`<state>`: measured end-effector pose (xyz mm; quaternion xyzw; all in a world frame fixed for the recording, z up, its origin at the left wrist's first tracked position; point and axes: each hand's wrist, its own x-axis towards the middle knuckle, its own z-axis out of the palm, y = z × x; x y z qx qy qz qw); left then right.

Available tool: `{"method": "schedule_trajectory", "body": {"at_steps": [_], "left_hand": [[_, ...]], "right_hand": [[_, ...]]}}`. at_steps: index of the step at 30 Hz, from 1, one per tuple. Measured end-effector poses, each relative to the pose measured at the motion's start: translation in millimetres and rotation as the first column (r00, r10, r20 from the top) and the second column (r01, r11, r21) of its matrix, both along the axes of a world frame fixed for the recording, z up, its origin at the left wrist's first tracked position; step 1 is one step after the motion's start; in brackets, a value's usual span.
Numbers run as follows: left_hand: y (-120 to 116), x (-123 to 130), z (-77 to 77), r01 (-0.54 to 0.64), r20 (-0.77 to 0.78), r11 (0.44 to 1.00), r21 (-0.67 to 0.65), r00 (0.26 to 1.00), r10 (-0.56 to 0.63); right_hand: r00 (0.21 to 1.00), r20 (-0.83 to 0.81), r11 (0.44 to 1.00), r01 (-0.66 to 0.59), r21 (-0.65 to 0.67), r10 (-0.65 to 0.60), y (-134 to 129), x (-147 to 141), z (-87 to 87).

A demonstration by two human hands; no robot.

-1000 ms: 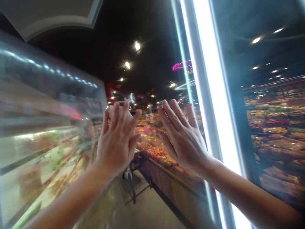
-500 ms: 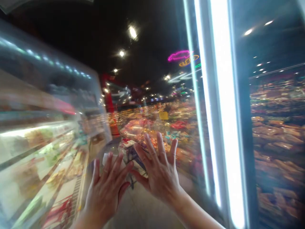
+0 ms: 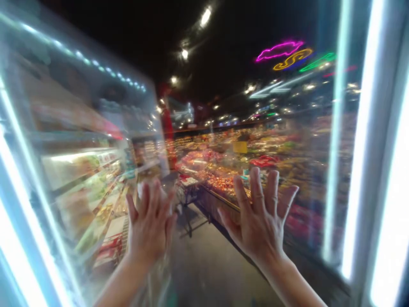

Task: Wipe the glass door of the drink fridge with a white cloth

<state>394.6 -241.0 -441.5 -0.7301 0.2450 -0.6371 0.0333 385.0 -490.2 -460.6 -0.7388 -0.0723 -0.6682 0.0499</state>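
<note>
The left hand is held beside the lit shelves, the right hand before the display bin edge — fingers outstretched and parted — with open floor seen between.

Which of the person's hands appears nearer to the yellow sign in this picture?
Right. The right hand is just below and slightly right of the yellow sign; the left hand is farther off, below and well to its left.

Left grip: bare, five-digit, edges motion-blurred | Right grip: bare, five-digit, slender, joint creases visible | Forearms: bare, smooth, tapering toward narrow wrists
</note>
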Motion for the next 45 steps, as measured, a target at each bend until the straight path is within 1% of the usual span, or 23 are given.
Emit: {"method": "schedule_trajectory", "body": {"at_steps": [2, 4, 8, 9, 11, 14, 15, 16, 17, 20, 22, 23, 24, 27, 29, 31, 34, 35, 37, 40, 42, 43, 45], "left_hand": [[15.1, 1.7, 25.3, -0.009, 0.0, 0.989, -0.149, 1.0, 0.009], [28.5, 3.4, 25.6, -0.017, -0.026, 0.982, -0.187, 1.0, 0.012], [53.5, 2.8, -34.0, -0.017, -0.055, 0.998, -0.067, 0.998, 0.013], [61.0, 3.0, -39.8, -0.024, -0.065, 0.998, -0.059, 0.998, 0.02], [77.5, 5.0, -23.1, -0.051, -0.083, 0.995, -0.088, 0.996, 0.043], [99.9, 9.8, 32.3, -0.052, -0.083, 0.951, -0.304, 0.996, 0.028], [105.0, 10.9, 40.4, -0.042, -0.073, 0.951, -0.307, 0.997, 0.02], [108.6, 11.4, 37.6, -0.041, -0.076, 0.955, -0.295, 0.997, 0.019], [111.2, 11.5, 23.8, -0.045, -0.078, 0.961, -0.273, 0.997, 0.024], [118.8, 11.9, -51.2, -0.043, -0.091, 0.979, -0.202, 0.995, 0.025], [128.5, 13.8, -79.4, -0.021, -0.076, 0.987, -0.16, 0.997, 0.009], [134.8, 15.1, -76.4, -0.035, -0.073, 0.986, -0.165, 0.997, 0.024], [141.5, 16.3, -62.2, -0.042, -0.063, 0.982, -0.186, 0.998, 0.031], [155.6, 17.3, 7.6, -0.046, -0.082, 0.951, -0.307, 0.996, 0.021], [155.0, 15.7, 28.4, -0.016, -0.076, 0.945, -0.325, 0.997, -0.009], [147.5, 13.7, 6.8, 0.0, -0.075, 0.961, -0.277, 0.997, -0.021], [133.8, 13.0, -55.6, 0.04, -0.058, 0.985, -0.166, 0.997, -0.05], [130.3, 13.4, -65.5, 0.055, -0.046, 0.992, -0.115, 0.997, -0.06], [125.0, 14.3, -53.4, 0.057, -0.028, 0.997, -0.048, 0.998, -0.058], [113.4, 13.5, 12.4, 0.026, -0.016, 0.993, -0.113, 0.999, -0.028], [96.8, 12.2, 37.4, 0.055, 0.026, 0.988, -0.143, 0.998, -0.052], [85.3, 11.7, 35.4, 0.066, 0.035, 0.991, -0.114, 0.997, -0.062], [58.0, 11.1, 8.3, 0.083, 0.048, 0.996, 0.04, 0.995, -0.085]], "right_hand": [[1.0, -0.009, 1.0, 0.02, -0.011, -0.02, -1.6, -1.4, -0.1], [1.0, 0.001, 0.999, 0.028, -0.019, -0.028, -0.3, -2.8, 0.0], [1.0, 0.002, 1.0, 0.009, 0.025, -0.009, 21.9, -3.5, -1.1], [1.0, -0.001, 1.0, 0.005, 0.027, -0.005, 31.1, -3.1, -1.4], [1.0, -0.006, 1.0, -0.005, 0.018, 0.005, 50.8, -1.3, -1.9], [1.0, 0.001, 1.0, -0.002, 0.028, 0.002, 73.9, 2.8, -2.4], [1.0, 0.004, 0.999, 0.006, 0.036, -0.006, 78.3, 4.3, -2.8], [1.0, 0.009, 0.999, 0.016, 0.044, -0.016, 81.1, 5.8, -3.3], [1.0, 0.013, 0.998, 0.024, 0.05, -0.025, 82.6, 7.2, -4.0], [0.999, 0.036, 0.998, 0.025, 0.056, -0.027, 82.9, 10.0, -5.8], [0.999, 0.045, 0.998, 0.019, 0.057, -0.022, 83.0, 10.8, -6.2], [0.999, 0.046, 0.998, 0.017, 0.057, -0.02, 83.3, 10.8, -6.3], [0.999, 0.046, 0.998, 0.017, 0.059, -0.02, 83.6, 10.7, -6.5], [0.998, 0.053, 0.997, 0.031, 0.064, -0.034, 83.2, 9.3, -7.9], [0.997, 0.062, 0.996, 0.052, 0.067, -0.056, 81.3, 7.9, -9.9], [0.994, 0.067, 0.995, 0.077, 0.067, -0.081, 78.7, 6.5, -12.0], [0.995, 0.044, 0.995, 0.09, 0.047, -0.093, 75.9, 4.2, -14.3], [0.996, 0.031, 0.995, 0.087, 0.039, -0.088, 75.4, 3.3, -14.6], [0.997, 0.006, 0.997, 0.075, 0.027, -0.076, 73.8, 1.3, -14.5], [0.997, -0.019, 0.997, 0.079, 0.005, -0.079, 66.1, -1.5, -13.3], [0.997, -0.017, 0.997, 0.081, -0.018, -0.081, 54.7, -3.1, -11.8], [0.997, -0.014, 0.996, 0.082, -0.028, -0.082, 47.0, -4.1, -10.7], [0.996, -0.007, 0.995, 0.085, -0.048, -0.085, 27.8, -6.8, -6.6]]}}
